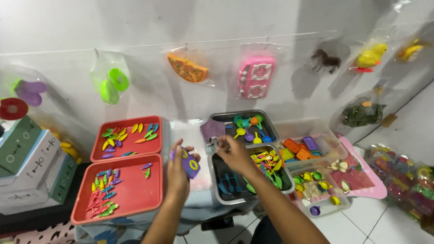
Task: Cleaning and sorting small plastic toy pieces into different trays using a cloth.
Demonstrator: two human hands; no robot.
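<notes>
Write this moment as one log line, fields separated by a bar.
left hand: holds purple toy | right hand: over metal tray, hold unclear | red trays: small toys

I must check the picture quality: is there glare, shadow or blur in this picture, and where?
Head view: the clear bags on the wall show glare at the top right; the brown toy horse casts a soft shadow; the right hand is slightly blurred, and the left hand with its purple toy is sharper; the edges bend outward.
</notes>
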